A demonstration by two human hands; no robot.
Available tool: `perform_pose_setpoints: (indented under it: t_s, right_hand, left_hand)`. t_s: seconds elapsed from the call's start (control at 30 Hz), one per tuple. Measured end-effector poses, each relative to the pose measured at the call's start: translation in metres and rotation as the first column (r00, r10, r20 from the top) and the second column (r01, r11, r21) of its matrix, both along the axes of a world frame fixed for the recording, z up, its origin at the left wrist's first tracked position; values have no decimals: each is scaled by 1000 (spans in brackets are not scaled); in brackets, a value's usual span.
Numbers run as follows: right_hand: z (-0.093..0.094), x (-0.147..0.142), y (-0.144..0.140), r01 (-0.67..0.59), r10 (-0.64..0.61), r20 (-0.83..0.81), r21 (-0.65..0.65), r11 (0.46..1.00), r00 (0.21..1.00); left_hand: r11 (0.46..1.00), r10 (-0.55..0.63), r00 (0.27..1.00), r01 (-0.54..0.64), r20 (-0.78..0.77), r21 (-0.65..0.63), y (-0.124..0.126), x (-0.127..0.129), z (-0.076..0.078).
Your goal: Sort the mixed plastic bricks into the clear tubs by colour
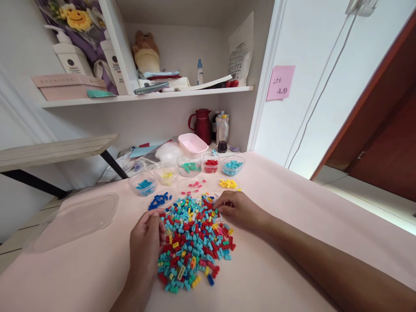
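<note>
Flanking one brick pile [195, 242], left hand [146, 247] and right hand [238, 210] rest loosely curled, grasping nothing, before five tubs [189, 166].

1. Bright, even daylight fills the scene, with no harsh glare.
2. Soft, faint shadows lie under the heap of small multicoloured plastic bricks [193, 242].
3. Wide-angle distortion bends the white shelf unit [146, 95] and reddish-brown wooden door [383, 138] at the edges.
4. The centre is sharp; the corners smear slightly.
</note>
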State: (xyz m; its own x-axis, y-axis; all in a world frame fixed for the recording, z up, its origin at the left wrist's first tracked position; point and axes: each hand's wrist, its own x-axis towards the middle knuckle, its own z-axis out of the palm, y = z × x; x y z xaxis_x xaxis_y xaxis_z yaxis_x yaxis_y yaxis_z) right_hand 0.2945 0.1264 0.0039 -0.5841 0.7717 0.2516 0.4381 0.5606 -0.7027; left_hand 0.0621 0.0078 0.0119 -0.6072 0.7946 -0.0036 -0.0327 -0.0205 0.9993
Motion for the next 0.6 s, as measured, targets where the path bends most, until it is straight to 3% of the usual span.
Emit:
perform_pose_setpoints:
  t_s: [0.6]
  right_hand:
    - [1,2,1,-78,74,-36,-98,992,997]
  left_hand:
    - [1000,-20,999,20,-43,-6,-1,1,-1]
